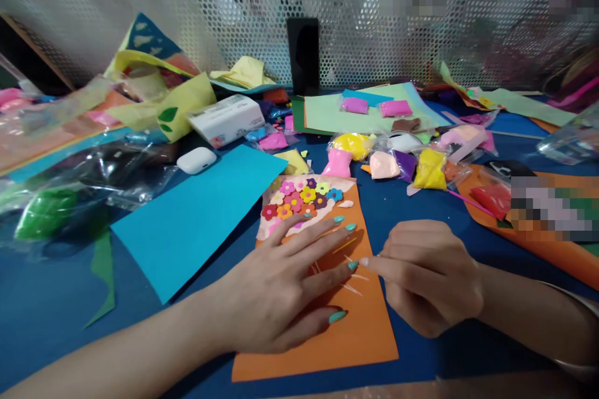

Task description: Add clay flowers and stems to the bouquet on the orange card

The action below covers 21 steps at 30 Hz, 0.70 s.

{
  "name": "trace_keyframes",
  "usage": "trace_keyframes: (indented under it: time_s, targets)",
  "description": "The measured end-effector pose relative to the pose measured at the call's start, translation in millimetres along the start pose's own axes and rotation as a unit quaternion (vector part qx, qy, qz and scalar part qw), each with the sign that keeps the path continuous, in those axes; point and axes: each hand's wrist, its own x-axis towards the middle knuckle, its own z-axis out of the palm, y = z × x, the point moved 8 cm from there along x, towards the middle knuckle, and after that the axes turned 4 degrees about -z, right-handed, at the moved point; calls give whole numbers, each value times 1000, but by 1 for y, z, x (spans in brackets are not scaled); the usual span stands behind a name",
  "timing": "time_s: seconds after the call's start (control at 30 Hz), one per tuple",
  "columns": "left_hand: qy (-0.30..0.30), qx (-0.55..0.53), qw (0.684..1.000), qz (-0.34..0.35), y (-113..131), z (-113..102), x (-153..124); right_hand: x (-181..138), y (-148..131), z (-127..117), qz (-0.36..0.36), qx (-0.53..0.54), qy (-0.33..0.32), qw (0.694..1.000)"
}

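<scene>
An orange sheet of paper [355, 340] lies on the blue tabletop, with small multicoloured flowers [296, 201] clustered on pale pink clay at its far end. Spread flat over the sheet, my left hand [285, 293] presses it down with fingers apart. Between and beyond its fingers run thin white and yellow lines [358, 277]. At the sheet's right edge, my right hand [425, 280] is closed, its fingertips pinched near the left ring and index fingers. Whatever the pinch holds is too small to make out.
A blue sheet [201, 218] lies left of the orange one. Beyond are an earbud case [196, 161], a white box [227, 120] and clay packets, including a yellow one [430, 169]. A phone [303, 56] stands against the perforated metal panel [253, 6].
</scene>
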Motion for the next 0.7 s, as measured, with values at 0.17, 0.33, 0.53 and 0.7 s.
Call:
trace_keyframes:
  time_s: [0.17,0.33,0.53,0.7]
  targets:
    - [8,-3,1000,17,1,-1,-1,1,-1,2,-14,-4,6,1000]
    - [-6,8,1000,15,-1,2,0,1,-2,2,-22,-2,9,1000]
    - [40,-7,999,31,3,-11,2,0,-3,2,-20,0,19,1000]
    - [108,19,994,7,2,-24,3,0,-2,5,-22,0,8,1000]
